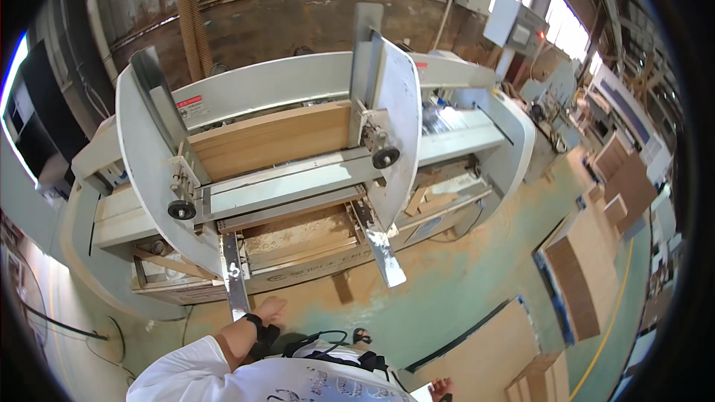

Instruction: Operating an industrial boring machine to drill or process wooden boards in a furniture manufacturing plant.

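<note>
Board [275,139]: on edge in machine [294,184], between its two plates [396,112], presumably so these steady its ends. Left hand [270,310]: before machine, near left rail [233,272]. Right hand [441,387]: before machine, farther right. Finger state, both: cannot tell.

A dark-printed white short-sleeved shirt [328,383] is worn, with a black wristband [255,320] just behind the left hand [269,310].

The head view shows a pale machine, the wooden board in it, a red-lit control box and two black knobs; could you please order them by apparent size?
1. Pale machine
2. Wooden board
3. Red-lit control box
4. Left black knob and right black knob: too alike to rank
</note>
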